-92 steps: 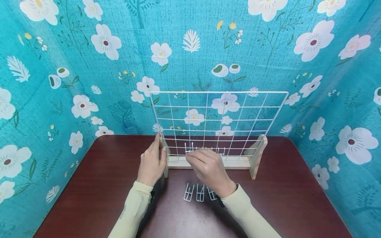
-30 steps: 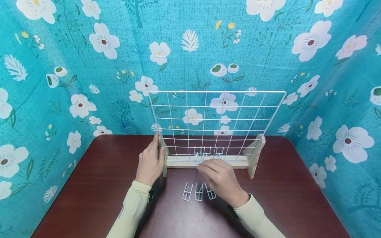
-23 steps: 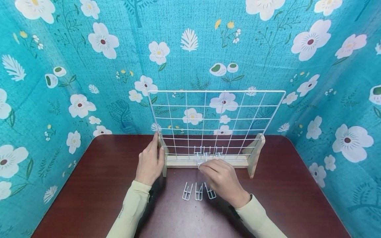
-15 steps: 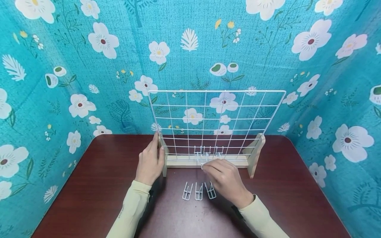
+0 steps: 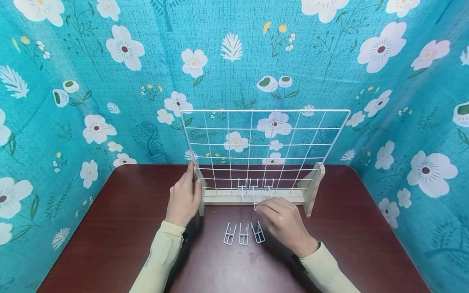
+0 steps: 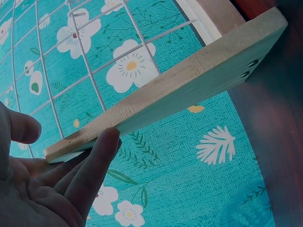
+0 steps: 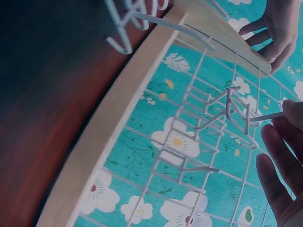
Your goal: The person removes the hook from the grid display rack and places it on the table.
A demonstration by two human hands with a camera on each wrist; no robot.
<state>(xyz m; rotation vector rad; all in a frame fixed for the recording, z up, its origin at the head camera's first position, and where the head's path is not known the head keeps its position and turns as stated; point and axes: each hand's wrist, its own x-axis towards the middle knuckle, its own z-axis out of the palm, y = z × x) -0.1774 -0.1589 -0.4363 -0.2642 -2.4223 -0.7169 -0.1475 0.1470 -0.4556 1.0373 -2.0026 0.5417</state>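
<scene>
My left hand (image 5: 183, 200) rests with fairly straight fingers along the outer face of the left wooden upright (image 6: 161, 90); the thumb is on the grid side. My right hand (image 5: 282, 221) pinches the front rod of a white wire hook (image 6: 78, 14) (image 7: 240, 116) between thumb and forefinger, before the lower part of the white wire grid (image 5: 250, 134). I cannot tell whether that hook is on the grid. Other wire hooks (image 5: 269, 186) hang on the low grid wires. Three more hooks (image 5: 243, 235) lie in a row on the table, in front of the stand.
A wooden crossbar (image 5: 220, 199) joins the left upright to the right wooden upright (image 5: 314, 190) at the grid's foot. The dark red table (image 5: 121, 232) reaches back to a blue flowered curtain (image 5: 234, 73), which also runs along both sides.
Since the earliest frame my right hand has moved right along the lower grid, and a hook now hangs further left of it. My left hand stays on the upright; the table hooks stay put.
</scene>
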